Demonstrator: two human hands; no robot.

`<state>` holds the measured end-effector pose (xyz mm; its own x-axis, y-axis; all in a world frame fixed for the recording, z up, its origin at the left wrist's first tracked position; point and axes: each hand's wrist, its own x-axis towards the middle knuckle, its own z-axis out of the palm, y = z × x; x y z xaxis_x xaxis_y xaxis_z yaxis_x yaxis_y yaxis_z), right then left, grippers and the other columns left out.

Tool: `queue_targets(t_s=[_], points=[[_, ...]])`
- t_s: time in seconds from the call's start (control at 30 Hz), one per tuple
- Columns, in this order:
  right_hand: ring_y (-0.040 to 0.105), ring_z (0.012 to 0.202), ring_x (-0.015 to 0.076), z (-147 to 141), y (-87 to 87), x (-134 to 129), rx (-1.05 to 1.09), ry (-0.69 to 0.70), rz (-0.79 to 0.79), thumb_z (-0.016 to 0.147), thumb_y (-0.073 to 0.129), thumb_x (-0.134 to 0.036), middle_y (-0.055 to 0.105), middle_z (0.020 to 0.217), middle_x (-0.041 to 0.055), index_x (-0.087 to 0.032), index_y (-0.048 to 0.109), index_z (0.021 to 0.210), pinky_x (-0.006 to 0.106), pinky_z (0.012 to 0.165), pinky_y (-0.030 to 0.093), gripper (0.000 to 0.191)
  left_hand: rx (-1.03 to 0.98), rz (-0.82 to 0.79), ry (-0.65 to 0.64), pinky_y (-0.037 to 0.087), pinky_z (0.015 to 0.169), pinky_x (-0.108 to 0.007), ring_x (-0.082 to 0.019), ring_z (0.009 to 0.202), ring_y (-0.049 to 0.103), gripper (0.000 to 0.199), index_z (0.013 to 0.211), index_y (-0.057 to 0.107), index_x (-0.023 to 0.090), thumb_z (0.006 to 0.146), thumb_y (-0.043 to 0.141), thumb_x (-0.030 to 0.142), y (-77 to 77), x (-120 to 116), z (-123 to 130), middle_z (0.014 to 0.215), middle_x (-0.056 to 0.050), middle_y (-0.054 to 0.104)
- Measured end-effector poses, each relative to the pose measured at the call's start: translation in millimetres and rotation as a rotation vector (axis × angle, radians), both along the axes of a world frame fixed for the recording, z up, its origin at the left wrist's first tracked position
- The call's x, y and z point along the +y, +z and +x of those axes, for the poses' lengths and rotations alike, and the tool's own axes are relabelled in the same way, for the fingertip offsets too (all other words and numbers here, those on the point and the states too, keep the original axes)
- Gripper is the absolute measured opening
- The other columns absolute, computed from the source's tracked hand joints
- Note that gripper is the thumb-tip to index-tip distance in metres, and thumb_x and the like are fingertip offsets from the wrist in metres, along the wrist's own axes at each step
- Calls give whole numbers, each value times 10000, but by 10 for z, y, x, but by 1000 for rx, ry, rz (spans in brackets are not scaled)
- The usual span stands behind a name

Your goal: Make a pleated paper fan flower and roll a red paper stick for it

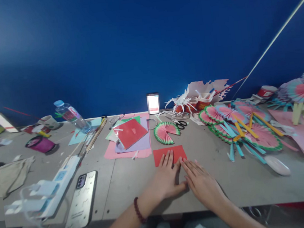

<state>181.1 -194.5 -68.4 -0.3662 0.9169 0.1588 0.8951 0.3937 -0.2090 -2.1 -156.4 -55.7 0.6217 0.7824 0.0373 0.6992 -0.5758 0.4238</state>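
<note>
A red sheet of paper (169,152), shaped as a rectangle, lies on the grey table in front of me. My left hand (168,175) rests flat across its lower edge, fingers stretched out. Beside it, my right hand (201,181) lies with its fingers straight, the fingertips at the paper's lower right corner. The two hands nearly meet at the index fingers. Just beyond the paper sits a pleated paper fan (165,133), pink with a green rim, with a wedge open in its round. Black-handled scissors (181,124) lie behind it.
Left of the red paper is a stack of coloured paper (139,151). A phone (82,201), a power strip (64,181) and a water bottle (72,115) are further left. Several finished paper fans (263,136) and a white oval object (277,165) lie right. A lit screen (153,103) stands by the blue wall.
</note>
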Motion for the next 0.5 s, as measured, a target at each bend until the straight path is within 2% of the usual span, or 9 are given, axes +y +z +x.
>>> queue_targets(t_s=[0.1,0.17,0.33,0.5], points=[[548,1284,262,-13,19,24,-30,-12,-21,884,425,-238,560,1399,45,-335,518,1417,471,1100,461,550,6,14,2,272,1183,-510,-336,1475,225,775,1508,337,202,853,579,539,-1,5,-53,1602,-155,234],[587,1240,272,-23,8,42,-42,10,22,874,451,-244,608,1346,49,-341,591,1352,470,1071,489,508,25,68,21,266,1188,-500,-306,1456,291,689,1489,371,214,890,536,510,-25,-9,-80,1578,-131,315],[669,1124,244,-61,-58,70,-86,10,273,925,406,-181,707,1193,131,-139,696,1203,424,1040,489,405,111,272,128,303,1175,-479,-263,1398,408,529,1404,476,145,936,468,391,-137,-135,-109,1483,-122,479],[693,1057,223,-91,-59,71,-115,6,328,941,398,-160,716,1170,138,-107,709,1162,408,1041,463,385,166,391,285,342,1138,-539,-300,1369,445,504,1357,518,113,900,466,320,-217,-284,-138,1426,-137,540]])
